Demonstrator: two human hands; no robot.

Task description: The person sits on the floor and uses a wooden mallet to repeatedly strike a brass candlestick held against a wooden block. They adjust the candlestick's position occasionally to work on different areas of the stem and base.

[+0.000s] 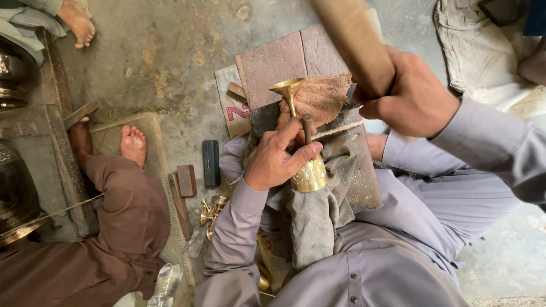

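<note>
Grey-sleeved lap, nearest: a brass goblet (304, 153) lies on its side on a grey cloth (315, 216), flared mouth pointing far.

Left hand (278, 159): fingers together, clamped around the goblet and a thin punch (307, 128) standing on it.

Right hand (412, 94): fist shut on a thick wooden mallet handle (355, 42), raised just right of the goblet.

Reddish stone slabs (290, 59): far of the goblet; a pale flat sack with a red mark (234, 111) sticks out beneath at left.

Black oblong block (211, 163): floor, left of the lap.

Small brass pieces (211, 211): floor, near left.

Another person's bare foot (133, 145) and brown trouser leg: left.
</note>
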